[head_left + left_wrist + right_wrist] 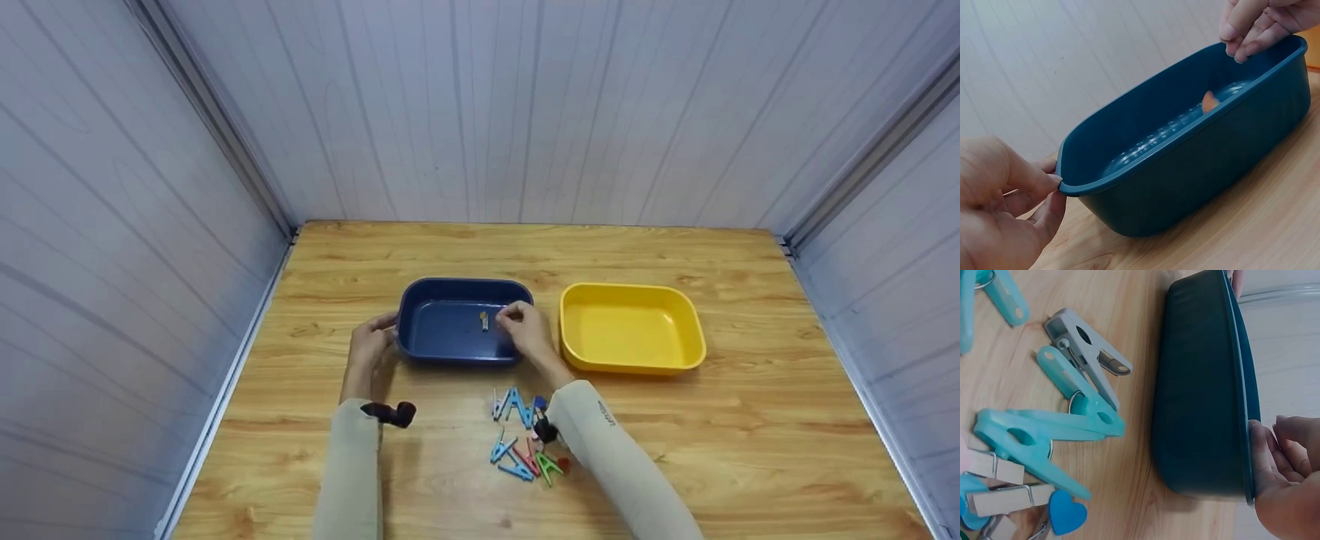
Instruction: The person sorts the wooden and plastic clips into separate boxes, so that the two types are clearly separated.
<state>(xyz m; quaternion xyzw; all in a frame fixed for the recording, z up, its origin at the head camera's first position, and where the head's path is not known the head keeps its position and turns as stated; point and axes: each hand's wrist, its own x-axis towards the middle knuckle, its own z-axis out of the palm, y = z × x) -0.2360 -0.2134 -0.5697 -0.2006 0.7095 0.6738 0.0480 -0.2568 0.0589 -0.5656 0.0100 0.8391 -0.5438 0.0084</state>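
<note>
A dark blue plastic basin (pixel 465 358) stands on the wooden table. My left hand (pixel 370 345) pinches its left rim between thumb and fingers, as the left wrist view (pixel 1010 197) shows. Over the basin's right end is my right hand (pixel 527 330), its fingers loosely bent with nothing visible between them. Inside the basin is a small wooden clothespin (pixel 484 322); the left wrist view shows only its orange tip (pixel 1209 102) above the near wall. Blue clothespins (pixel 1039 439), a grey clothespin (pixel 1086 349) and small wooden clothespins (pixel 1008 499) lie in front of the basin.
A yellow basin (pixel 634 367) stands just right of the blue one. Near my right forearm lie a red clothespin (pixel 527 459) and a green clothespin (pixel 548 469). Pale panel walls (pixel 495 112) enclose the table (pixel 315 300) at the back and both sides.
</note>
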